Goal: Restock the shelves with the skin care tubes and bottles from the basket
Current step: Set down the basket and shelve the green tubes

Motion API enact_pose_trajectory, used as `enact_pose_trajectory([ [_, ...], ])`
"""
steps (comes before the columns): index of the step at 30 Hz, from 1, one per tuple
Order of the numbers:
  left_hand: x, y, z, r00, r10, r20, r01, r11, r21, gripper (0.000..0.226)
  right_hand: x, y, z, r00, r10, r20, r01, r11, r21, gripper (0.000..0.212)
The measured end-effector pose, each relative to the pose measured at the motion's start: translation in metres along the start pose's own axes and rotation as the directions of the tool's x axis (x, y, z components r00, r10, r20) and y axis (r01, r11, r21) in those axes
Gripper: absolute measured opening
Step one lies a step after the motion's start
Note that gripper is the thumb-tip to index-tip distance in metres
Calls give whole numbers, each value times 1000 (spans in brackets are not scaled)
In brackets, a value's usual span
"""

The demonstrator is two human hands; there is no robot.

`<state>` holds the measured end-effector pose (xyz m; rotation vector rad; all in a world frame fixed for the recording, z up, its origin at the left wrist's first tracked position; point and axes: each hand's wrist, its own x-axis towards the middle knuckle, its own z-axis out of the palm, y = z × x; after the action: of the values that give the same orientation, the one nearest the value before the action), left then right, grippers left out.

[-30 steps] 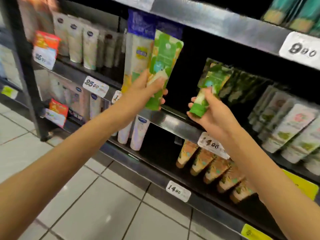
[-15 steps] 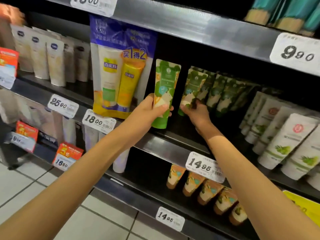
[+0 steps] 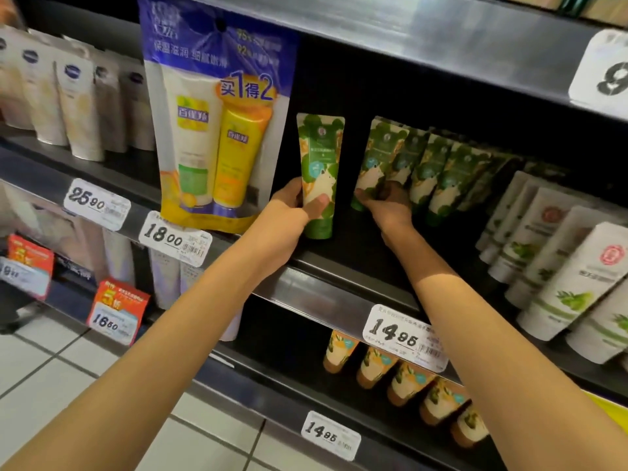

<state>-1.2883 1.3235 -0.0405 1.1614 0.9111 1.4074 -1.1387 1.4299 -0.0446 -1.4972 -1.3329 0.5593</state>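
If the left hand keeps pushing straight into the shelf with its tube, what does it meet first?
Probably nothing close: the left hand holds its green tube in a dark gap between the twin pack and the green tube row. Behind it only black shows, presumably the shelf back; depth is unclear.

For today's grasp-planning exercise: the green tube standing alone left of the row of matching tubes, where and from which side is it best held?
Grip the green tube around its lower body, just above the cap, coming from the open shelf front. It stands cap-down and its top is flat and thin, while the lower part is rounder and firmer. The left hand already wraps it there; the right hand holds the neighbouring tube.
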Motion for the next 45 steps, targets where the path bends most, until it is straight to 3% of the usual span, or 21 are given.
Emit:
enact_pose_trajectory([
  [4,0,3,1,999,-26,39,28,998,-49,43,-30,-12,-12,982,-47,-181,74,987,144,41],
  [6,-1,5,0,998,-39,42,43,995,-89,46,-54,-17,-22,970,-236,49,221,953,207,26],
  [8,-2,5,-1,998,-4,63,10,996,-84,43,-75,-21,-27,852,-342,397,282,938,203,15],
  [10,-4,5,-1,993,39,111,-33,998,-53,40,-82,-25,-27,780,-363,510,284,931,228,23],
  [17,-3,3,-2,982,5,187,-7,1000,8,36,-74,-15,-28,826,-348,444,269,935,232,26],
  [21,2,1,-5,993,-24,111,22,1000,19,37,-49,-4,-33,975,-193,109,183,978,95,35],
  [27,7,-2,-5,997,-32,77,35,999,-32,32,-23,10,-36,994,-52,-99,52,999,-4,44],
  [35,7,-3,-6,997,-25,73,29,998,-54,31,-5,11,-32,994,-26,-110,8,988,-156,48],
  [45,3,1,0,999,-5,41,3,998,61,33,0,13,-34,995,28,-96,-36,996,-85,51],
])
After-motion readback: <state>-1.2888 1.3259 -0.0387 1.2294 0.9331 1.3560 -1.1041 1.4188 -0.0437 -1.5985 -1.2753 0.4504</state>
